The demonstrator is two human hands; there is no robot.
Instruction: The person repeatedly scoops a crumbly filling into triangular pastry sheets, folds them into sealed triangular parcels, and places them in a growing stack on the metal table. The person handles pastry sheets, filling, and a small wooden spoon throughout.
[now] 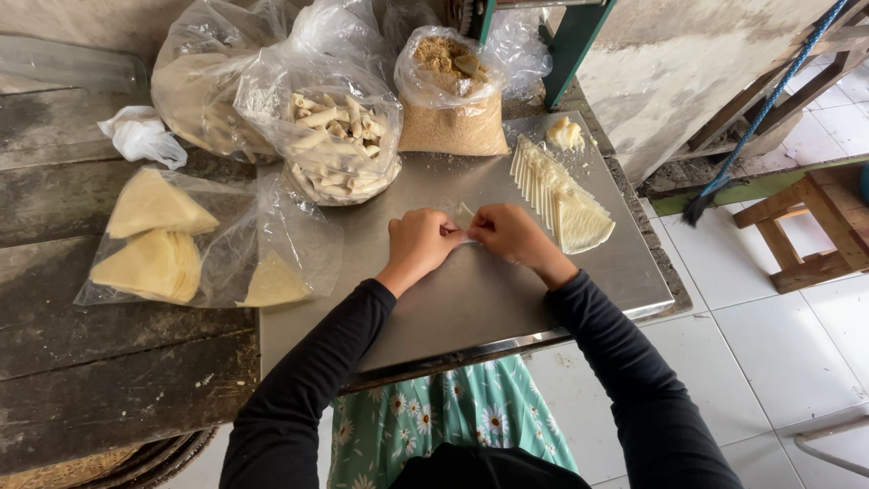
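Observation:
My left hand (419, 243) and my right hand (511, 234) meet over the middle of a steel sheet (471, 299), both pinching a small pale wrapper roll (463, 217) between the fingertips. Most of the roll is hidden by my fingers. Just right of my right hand lies a fanned row of thin pale wrapper sheets (561, 199). A small lump of pale filling (567, 134) sits beyond that row. A clear bag of finished rolls (335, 149) stands behind my left hand.
A bag of brown crumbs (451, 100) stands at the back. A plastic bag with folded yellow wrappers (172, 240) lies on the dark wooden table (90, 362) at left. A wooden stool (806, 226) and a broom (724, 181) are on the tiled floor at right.

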